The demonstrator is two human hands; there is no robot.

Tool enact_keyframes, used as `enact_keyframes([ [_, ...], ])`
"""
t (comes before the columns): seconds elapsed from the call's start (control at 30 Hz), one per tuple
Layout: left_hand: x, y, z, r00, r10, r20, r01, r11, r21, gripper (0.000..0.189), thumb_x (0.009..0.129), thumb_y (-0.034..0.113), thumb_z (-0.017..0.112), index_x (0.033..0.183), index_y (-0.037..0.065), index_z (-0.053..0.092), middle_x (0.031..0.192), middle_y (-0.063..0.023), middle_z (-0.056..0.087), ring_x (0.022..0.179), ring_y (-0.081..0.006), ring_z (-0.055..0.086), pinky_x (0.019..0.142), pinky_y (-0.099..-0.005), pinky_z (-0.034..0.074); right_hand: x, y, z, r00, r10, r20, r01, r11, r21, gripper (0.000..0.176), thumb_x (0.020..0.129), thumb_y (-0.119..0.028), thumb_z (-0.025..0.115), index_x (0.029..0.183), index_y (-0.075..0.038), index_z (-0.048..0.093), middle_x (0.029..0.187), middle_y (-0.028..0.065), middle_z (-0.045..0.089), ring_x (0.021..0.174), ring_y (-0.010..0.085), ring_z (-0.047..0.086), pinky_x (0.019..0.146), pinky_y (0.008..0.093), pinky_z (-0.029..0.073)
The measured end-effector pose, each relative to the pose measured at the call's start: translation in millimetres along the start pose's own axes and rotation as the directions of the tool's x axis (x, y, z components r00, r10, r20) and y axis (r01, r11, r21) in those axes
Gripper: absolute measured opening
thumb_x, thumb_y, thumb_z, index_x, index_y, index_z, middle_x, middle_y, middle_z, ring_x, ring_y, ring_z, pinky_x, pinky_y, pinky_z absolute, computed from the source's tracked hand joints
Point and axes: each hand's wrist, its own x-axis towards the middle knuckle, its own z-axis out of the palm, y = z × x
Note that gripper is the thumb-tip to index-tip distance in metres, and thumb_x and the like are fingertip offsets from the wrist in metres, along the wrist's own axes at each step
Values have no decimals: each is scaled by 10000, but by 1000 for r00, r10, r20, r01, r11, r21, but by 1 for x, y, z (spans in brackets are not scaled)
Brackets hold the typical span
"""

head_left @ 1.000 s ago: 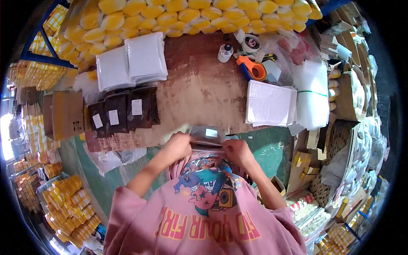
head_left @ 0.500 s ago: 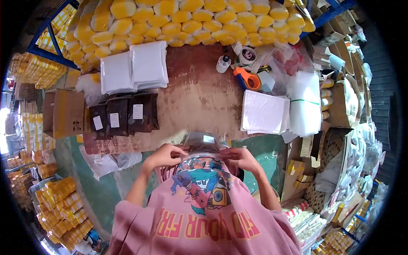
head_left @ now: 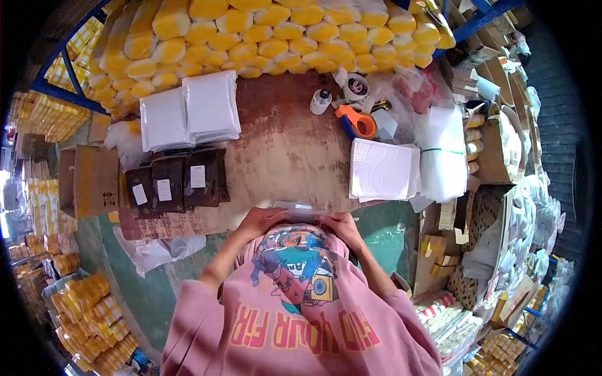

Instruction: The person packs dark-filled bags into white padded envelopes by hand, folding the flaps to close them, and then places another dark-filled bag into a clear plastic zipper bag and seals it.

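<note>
Both hands are close to my body at the near edge of the table [head_left: 282, 156]. My left hand [head_left: 262, 220] has its fingers closed on the left side of a clear-and-dark plastic package [head_left: 300, 215] with a white label. Its right side is gripped by my right hand [head_left: 342, 227]. The package's lower part is hidden against the pink shirt. Dark brown packages [head_left: 205, 178] with white labels lie in a row at the table's left. Behind them are two stacks of white packages [head_left: 211, 106].
Yellow-and-white rolls [head_left: 269, 37] are piled along the back. A cardboard box [head_left: 94, 178] stands at the left. At the right are a bottle [head_left: 320, 101], an orange tape dispenser [head_left: 357, 121], white sheets [head_left: 382, 169] and a banded plastic bundle [head_left: 442, 153].
My hands have moved slightly closer together and up in view, and the package shows less of its surface. The table's contents have shifted a little left in the view.
</note>
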Motion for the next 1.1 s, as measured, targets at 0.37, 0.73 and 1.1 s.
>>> enact_keyframes([
  [0.37,-8,-13,-10,999,-52,16,53,996,-76,241,979,168,541,1097,10,678,896,-46,704,803,-80,584,721,-255,493,-2,13,13,973,-48,-226,74,991,107,152,902,-70,599,938,34,704,638,19,597,500,72,505,451,220,406],
  [0.73,-11,-11,-16,927,-365,-90,326,899,-292,283,902,235,660,896,-43,712,765,-82,698,651,-91,592,588,-221,461,-3,29,6,989,83,-122,-41,948,317,161,879,-120,640,840,32,676,628,61,596,490,112,528,447,225,388],
  [1.1,2,-2,-16,829,-558,-42,456,717,-528,210,853,176,717,810,-28,690,729,-97,681,623,-123,623,535,-239,464,-5,9,21,947,240,-214,-128,891,436,220,885,-197,665,786,-4,631,583,7,497,463,75,407,433,226,310],
])
